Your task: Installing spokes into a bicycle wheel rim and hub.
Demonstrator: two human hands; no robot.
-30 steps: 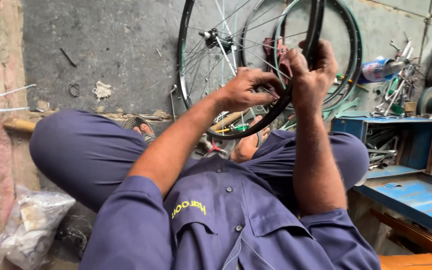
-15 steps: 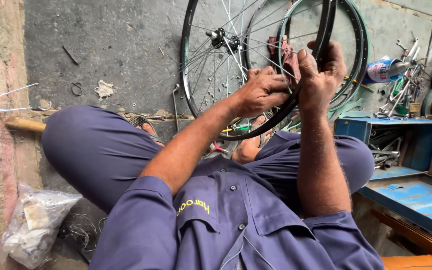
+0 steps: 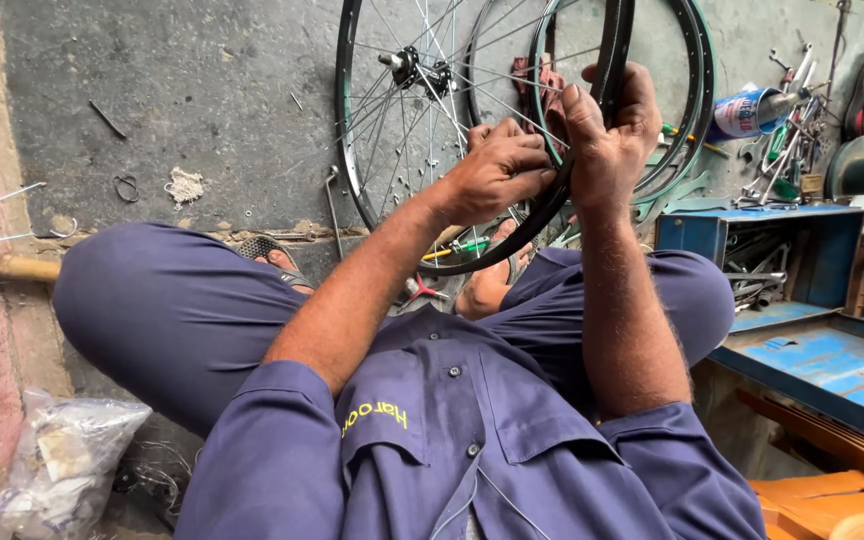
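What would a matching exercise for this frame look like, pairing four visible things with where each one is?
Things:
1. bicycle wheel rim
2. blue metal toolbox
3. clear plastic bag
4. spray can

Places:
A. on the floor at lower left, beside the person's leg
B. lying on the floor at upper right, among tools
C. held in the left hand and right hand
D. open, at the right beside the person's knee

Pairs: 1-C, 2-D, 3-A, 4-B

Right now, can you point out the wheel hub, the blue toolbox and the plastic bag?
wheel hub (image 3: pixel 414 68): head view, on the dark centre where the spokes meet.
blue toolbox (image 3: pixel 687 236): head view, on its left side wall.
plastic bag (image 3: pixel 67 465): head view, on its crumpled middle.
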